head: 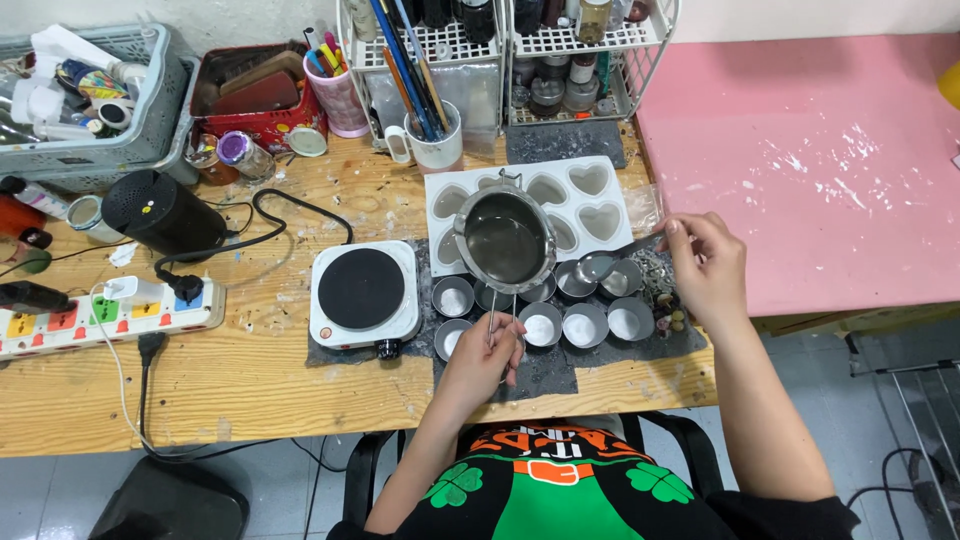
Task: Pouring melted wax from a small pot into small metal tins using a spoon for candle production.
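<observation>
Holding a small metal melting pot (505, 240) by its long wire handle, left hand (487, 358) with its grip squeezed tight around the wire. Hanging the pot over the white heart-shaped mould (590, 205) and the little round tins (583, 326) on the bench (250, 380). Pinching a spoon (605, 262) in the right hand (708, 270), grip closed on its handle, bowl of the spoon touching a tin.

Maybe spilling: tipping the pot too far on that thin handle, splashing hot liquid past the tins onto the dark mat (545, 372). Maybe bumping a tin with the spoon.

Sitting close by: a hot plate (362, 290) just left of the tins, a mug of brushes (432, 140) behind, a power strip (110, 315) well off to the left.
</observation>
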